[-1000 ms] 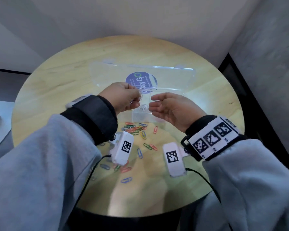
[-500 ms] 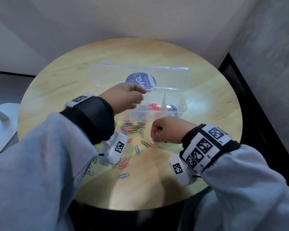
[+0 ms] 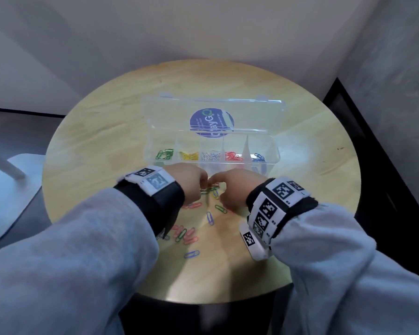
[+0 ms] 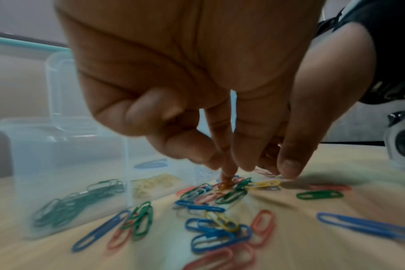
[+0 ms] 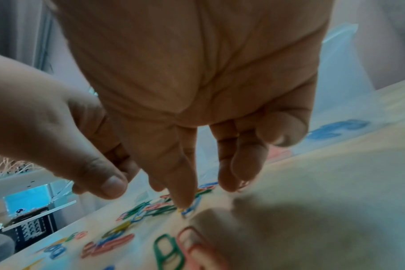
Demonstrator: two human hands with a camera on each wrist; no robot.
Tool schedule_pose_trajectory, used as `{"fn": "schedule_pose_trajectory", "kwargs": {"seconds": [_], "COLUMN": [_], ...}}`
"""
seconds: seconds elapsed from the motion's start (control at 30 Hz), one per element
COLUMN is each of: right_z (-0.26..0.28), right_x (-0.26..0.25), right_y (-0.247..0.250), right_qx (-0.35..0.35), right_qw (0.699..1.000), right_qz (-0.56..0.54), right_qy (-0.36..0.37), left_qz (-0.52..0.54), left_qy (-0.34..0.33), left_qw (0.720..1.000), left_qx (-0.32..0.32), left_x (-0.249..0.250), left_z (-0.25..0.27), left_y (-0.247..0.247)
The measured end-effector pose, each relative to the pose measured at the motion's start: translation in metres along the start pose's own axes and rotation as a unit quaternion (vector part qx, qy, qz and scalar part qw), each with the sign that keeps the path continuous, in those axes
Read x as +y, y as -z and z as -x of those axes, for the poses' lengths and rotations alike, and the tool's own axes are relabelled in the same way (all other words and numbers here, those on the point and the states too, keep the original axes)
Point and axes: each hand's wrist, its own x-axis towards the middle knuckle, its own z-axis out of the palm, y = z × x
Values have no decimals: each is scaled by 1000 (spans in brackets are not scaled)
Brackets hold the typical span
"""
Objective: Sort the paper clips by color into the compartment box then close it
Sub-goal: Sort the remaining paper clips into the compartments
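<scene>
The round bench [image 3: 307,180] carries the clear box [image 3: 271,151], lid [image 3: 169,117] tipped back. Its five compartments hold, left to right, green, yellow, white, red and blue clips. Just nearer lies the loose heap of clips [image 3: 213,192]. Both hands reach down into it, almost touching. The left hand [image 3: 188,181] has fingertips [image 4: 227,173] pressed on the heap; the right hand [image 3: 232,189] has fingers [image 5: 183,193] straight, tips on clips. Whether either pinches one, I cannot tell.

Left hand [image 4: 197,82] grip on clip unclear, blurred; right hand [image 5: 197,91] fingertips hide clips [image 5: 164,206] beneath.
</scene>
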Motion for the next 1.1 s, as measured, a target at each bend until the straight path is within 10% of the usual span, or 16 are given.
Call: {"fn": "schedule_pose_trajectory", "kwargs": {"seconds": [1.1], "right_z": [1], "right_x": [15], "right_y": [4], "right_qx": [-25], "right_qw": [999], "right_qz": [30], "right_qy": [26], "left_qz": [-5], "left_qy": [12], "left_qw": [999], "left_qx": [-33], "left_x": [7], "left_z": [-14], "left_y": [-10]}}
